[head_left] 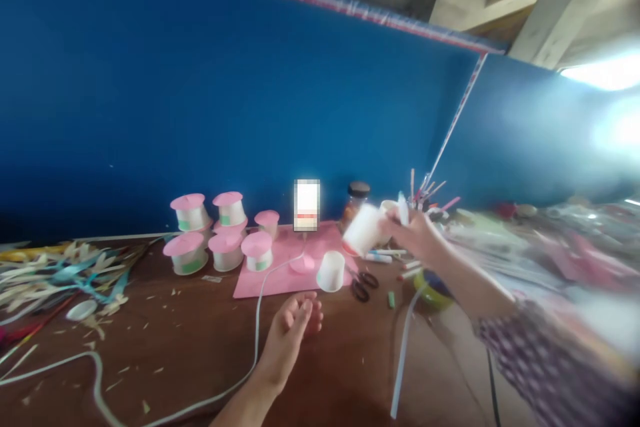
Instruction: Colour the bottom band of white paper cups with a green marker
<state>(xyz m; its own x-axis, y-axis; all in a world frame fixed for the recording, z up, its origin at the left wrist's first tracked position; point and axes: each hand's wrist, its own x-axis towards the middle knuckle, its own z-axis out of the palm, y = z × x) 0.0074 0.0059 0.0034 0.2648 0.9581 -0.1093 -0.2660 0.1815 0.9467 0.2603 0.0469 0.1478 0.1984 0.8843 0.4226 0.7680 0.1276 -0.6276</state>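
Your right hand (413, 230) is raised beyond and to the right of your left, its fingers closed around a white cup (363, 230) that you hold tilted above the table (320, 373). A small pale item (403, 208) shows at the same hand, too blurred to identify. Your left hand (295, 320) is apart from your right, low over the table, its fingers loosely curled and the thumb uppermost, free of any object.

Just beyond your left fingertips, a pink sheet (280, 278) lies flat, with an upright white cup (331, 271) near its right edge, below and left of the cup in your right hand. Dark-handled scissors (361, 288) lie just beside that upright cup, and markers (379, 258) lie under your right hand. A dark-lidded jar (359, 190) stands behind the tilted cup.

Beyond and to the left of your left hand stand pink-topped cups (226, 252), some of them stacked. A white cord (257, 320) curves past the left side of your left hand. Far to its left is a heap of pale and blue strips (75, 273). Below your right hand, a yellow-green round object (434, 293) sits partly hidden by your forearm, near a long pale strip (403, 360).
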